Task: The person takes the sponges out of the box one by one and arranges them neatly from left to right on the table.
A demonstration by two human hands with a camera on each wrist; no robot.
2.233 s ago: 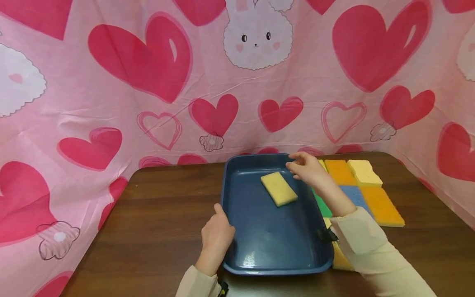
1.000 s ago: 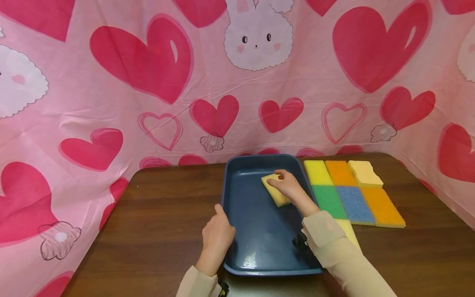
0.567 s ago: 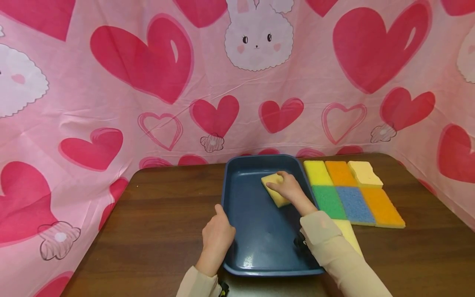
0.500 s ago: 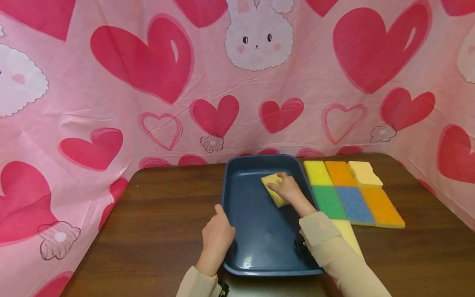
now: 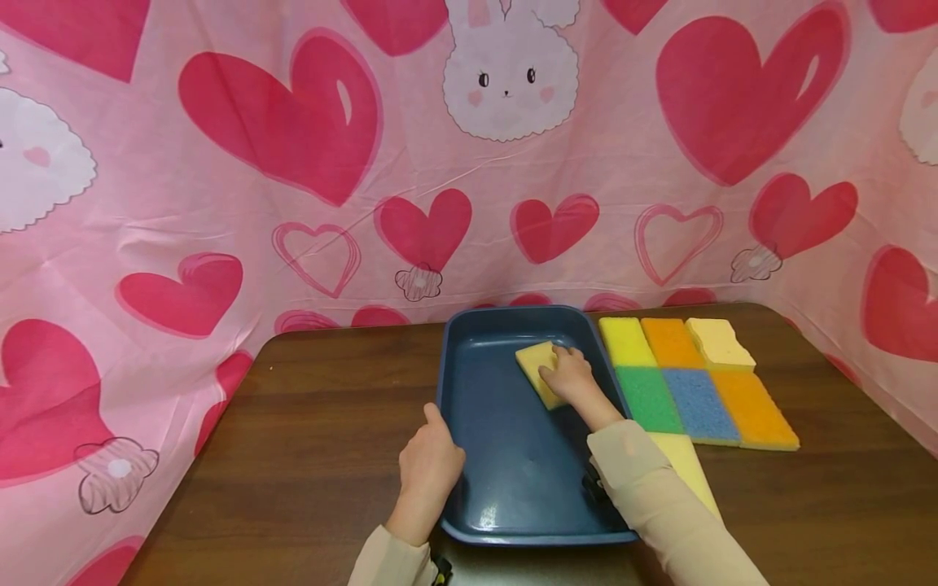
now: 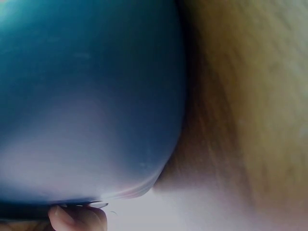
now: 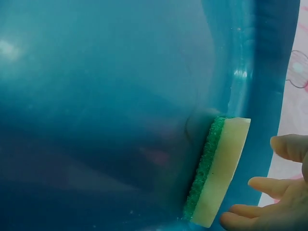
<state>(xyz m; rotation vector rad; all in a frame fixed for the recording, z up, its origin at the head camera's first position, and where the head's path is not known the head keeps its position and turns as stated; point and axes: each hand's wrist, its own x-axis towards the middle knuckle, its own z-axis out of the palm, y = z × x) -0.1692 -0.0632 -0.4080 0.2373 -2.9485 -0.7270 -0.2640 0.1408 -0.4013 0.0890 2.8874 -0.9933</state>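
Observation:
A deep blue baking tray (image 5: pixel 506 456) lies on the table with a yellow sponge (image 5: pixel 535 362) in its far half. In the right wrist view the sponge (image 7: pixel 226 168) shows a green scouring layer on its underside. My left hand (image 5: pixel 431 460) grips the tray's left rim; a fingertip shows at the tray edge in the left wrist view. Over the sponge's right side is my right hand (image 5: pixel 575 378), its fingers loosely bent. The right wrist view has these fingers (image 7: pixel 274 185) spread and apart from the sponge's pale side.
Along the tray's right side several sponges lie in a block on the dark wooden table (image 5: pixel 330 423), among them a green one (image 5: pixel 648 399), a blue one (image 5: pixel 699 403) and an orange one (image 5: pixel 755 407). A pink heart-print cloth (image 5: pixel 330 163) hangs behind.
My right hand has come from the tray's far right rim down to the sponge. Lately its fingers drew slightly right across it. The left hand and the sponge stay put.

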